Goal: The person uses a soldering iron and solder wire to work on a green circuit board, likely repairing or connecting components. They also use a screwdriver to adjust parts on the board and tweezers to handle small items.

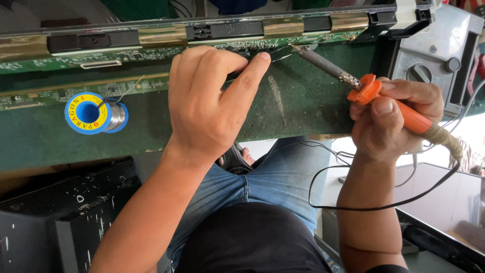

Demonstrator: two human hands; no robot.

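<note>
Head view: right hand (389, 121) grip closed around soldering iron (374, 91).

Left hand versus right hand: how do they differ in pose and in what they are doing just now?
The left hand lies palm down on the green bench, forefinger stretched to the circuit board; the right hand is closed in a fist. The left hand holds no tool that shows; the right hand grips the orange-handled soldering iron, tip aimed at the board. Both work at the same spot on the board's edge.

Orange-handled soldering iron (384, 98), tip seemingly on green circuit strip (76, 63)
</note>
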